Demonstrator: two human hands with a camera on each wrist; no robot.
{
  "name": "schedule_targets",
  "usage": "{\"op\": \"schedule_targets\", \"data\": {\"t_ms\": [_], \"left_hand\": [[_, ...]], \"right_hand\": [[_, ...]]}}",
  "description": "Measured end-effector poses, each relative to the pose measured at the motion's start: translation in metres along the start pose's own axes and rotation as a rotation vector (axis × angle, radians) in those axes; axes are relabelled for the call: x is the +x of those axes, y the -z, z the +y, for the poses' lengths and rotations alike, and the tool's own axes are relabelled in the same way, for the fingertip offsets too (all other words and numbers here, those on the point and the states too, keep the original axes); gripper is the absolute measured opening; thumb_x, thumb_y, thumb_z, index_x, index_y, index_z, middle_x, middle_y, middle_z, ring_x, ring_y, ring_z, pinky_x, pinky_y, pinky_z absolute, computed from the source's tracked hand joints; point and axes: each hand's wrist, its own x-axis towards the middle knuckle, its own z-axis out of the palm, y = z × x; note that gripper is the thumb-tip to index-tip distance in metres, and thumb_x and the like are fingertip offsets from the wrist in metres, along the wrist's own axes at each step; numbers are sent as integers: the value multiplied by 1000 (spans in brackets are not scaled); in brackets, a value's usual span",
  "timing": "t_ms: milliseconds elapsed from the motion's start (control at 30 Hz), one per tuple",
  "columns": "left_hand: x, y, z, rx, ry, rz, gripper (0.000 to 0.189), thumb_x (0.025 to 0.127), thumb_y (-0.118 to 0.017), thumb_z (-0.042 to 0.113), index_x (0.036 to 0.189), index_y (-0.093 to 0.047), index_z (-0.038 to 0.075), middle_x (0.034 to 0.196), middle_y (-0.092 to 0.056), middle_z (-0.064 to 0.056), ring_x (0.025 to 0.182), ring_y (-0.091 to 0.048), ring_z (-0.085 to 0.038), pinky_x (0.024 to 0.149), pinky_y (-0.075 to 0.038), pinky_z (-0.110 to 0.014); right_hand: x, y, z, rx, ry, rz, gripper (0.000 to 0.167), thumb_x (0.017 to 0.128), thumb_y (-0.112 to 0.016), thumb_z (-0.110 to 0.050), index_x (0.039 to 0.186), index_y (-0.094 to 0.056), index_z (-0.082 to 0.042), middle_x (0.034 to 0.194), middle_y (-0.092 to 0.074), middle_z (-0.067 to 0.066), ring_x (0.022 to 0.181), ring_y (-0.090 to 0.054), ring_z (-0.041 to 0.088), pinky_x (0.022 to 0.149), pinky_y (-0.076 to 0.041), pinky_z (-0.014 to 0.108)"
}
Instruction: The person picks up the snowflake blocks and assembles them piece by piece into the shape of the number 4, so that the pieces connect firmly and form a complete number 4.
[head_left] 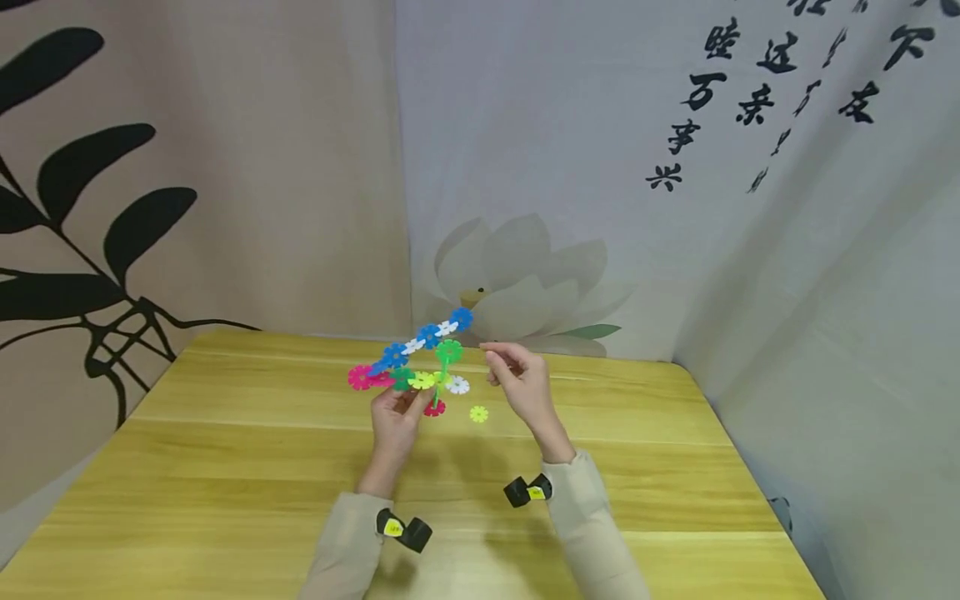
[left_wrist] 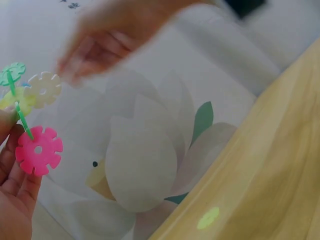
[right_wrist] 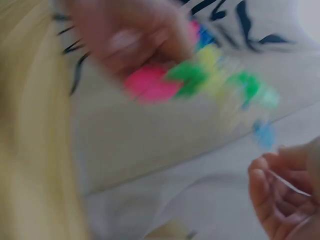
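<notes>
My left hand (head_left: pixel 395 425) grips a built-up figure of notched plastic snowflake discs by its lower part, above the table. A slanting row of blue and white discs (head_left: pixel 428 336) tops it, with pink discs (head_left: pixel 361 377) at the left end. Green, yellow and white discs (head_left: pixel 458 385) join lower down, and a pink disc (left_wrist: pixel 39 150) hangs beside the left fingers. My right hand (head_left: pixel 519 385) is raised just right of the figure, apart from it. Its fingers are loosely bent, and no disc shows in them. The right wrist view is blurred.
One loose yellow disc (head_left: pixel 478 414) lies on the wooden table (head_left: pixel 247 450), below and between the hands. Behind the table hangs a pale curtain (head_left: pixel 540 167) printed with a lotus, leaves and writing. A black camera (head_left: pixel 414 534) is strapped at the left wrist.
</notes>
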Motion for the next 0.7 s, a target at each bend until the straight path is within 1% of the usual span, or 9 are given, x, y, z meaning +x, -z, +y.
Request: {"op": "schedule_targets", "data": {"t_ms": [33,67,133,167,300,367,500,567,700], "left_hand": [[0,0,0,-18,2,6,19,77,-63,-15,75,-68,3,71,-65,12,61,-57,-1,55,-49,-13],[1,0,0,-34,8,14,22,77,-64,-15,75,-69,7,72,-65,11,62,-57,-1,57,-49,-13],[1,0,0,-60,16,25,26,78,-64,-14,74,-69,11,72,-65,10,63,-59,-2,58,-50,-13],[2,0,0,-65,19,30,30,78,-64,-14,73,-69,15,72,-66,9,63,-59,-2,58,-50,-13],[3,-1,0,-72,25,35,33,78,-63,-14,71,-68,18,71,-65,9,62,-58,-2,57,-49,-13],[3,-1,-1,-79,26,37,33,78,-62,-15,70,-67,16,71,-65,8,61,-57,-2,57,-49,-13],[3,-1,-3,-85,31,47,28,78,-65,-12,69,-67,15,71,-66,3,62,-58,-3,57,-49,-13],[3,-1,-4,-80,31,52,26,78,-67,-9,69,-67,16,72,-66,1,62,-58,-3,57,-49,-14],[2,-2,-4,-71,23,58,26,78,-67,-9,69,-66,16,72,-66,4,62,-58,-3,57,-49,-13]], "right_hand": [[-4,1,13,-29,-47,-17,16,91,-58,-1,101,-67,8,73,-63,16,59,-59,28,53,-53,26],[-9,2,23,-70,-92,-42,15,91,-59,-3,101,-67,6,75,-64,14,60,-60,27,52,-53,24],[-20,3,43,-168,-188,-108,15,90,-61,-5,101,-68,4,81,-65,12,65,-61,25,53,-52,23],[-25,3,52,-207,-226,-144,16,90,-61,-5,101,-68,4,84,-66,12,68,-61,24,54,-52,22],[-39,1,83,-288,-340,-238,19,89,-61,-4,104,-66,7,90,-65,13,76,-61,23,61,-53,26],[-44,-1,94,-299,-366,-263,21,89,-61,-3,105,-64,10,91,-65,15,78,-61,24,64,-53,28],[-48,-4,108,-322,-410,-272,22,87,-63,-2,105,-64,10,92,-65,16,80,-61,24,67,-54,29],[-49,-5,112,-331,-410,-264,22,85,-64,-1,104,-63,11,92,-66,18,81,-62,26,67,-55,31],[-47,-9,117,-380,-405,-256,25,83,-68,-3,104,-64,10,95,-66,20,85,-63,29,72,-55,36]]}}
